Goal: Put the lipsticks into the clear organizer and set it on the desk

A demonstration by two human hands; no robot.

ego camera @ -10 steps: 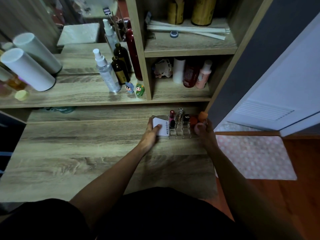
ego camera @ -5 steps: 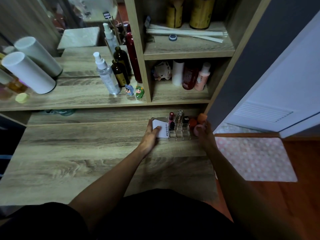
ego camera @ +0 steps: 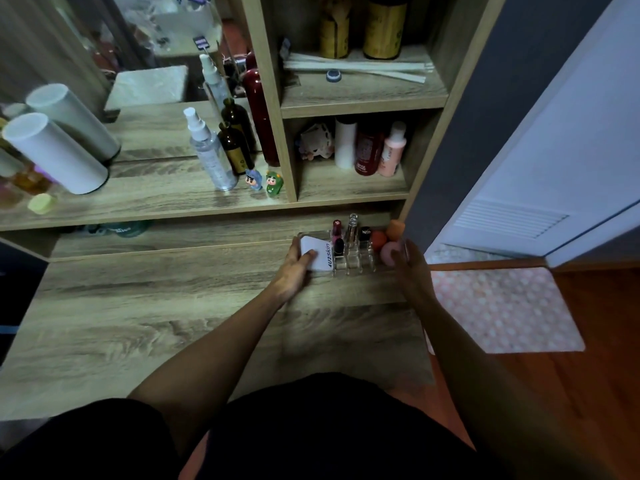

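Left hand (ego camera: 294, 266) and right hand (ego camera: 407, 268) clasped opposite ends of the clear organizer (ego camera: 353, 261), lipsticks (ego camera: 337, 239) upright between, apparently steadying it on the desk (ego camera: 138, 323).

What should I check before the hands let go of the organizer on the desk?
1. Clear organizer resting on the desk: cannot tell, its base is hard to see.
2. Lipsticks upright in their slots: ok.
3. Left hand on the left end, over the white card: ok.
4. Right hand on the right end by the pink sponge: ok.
5. Organizer inside the desk's right edge: ok, though close.
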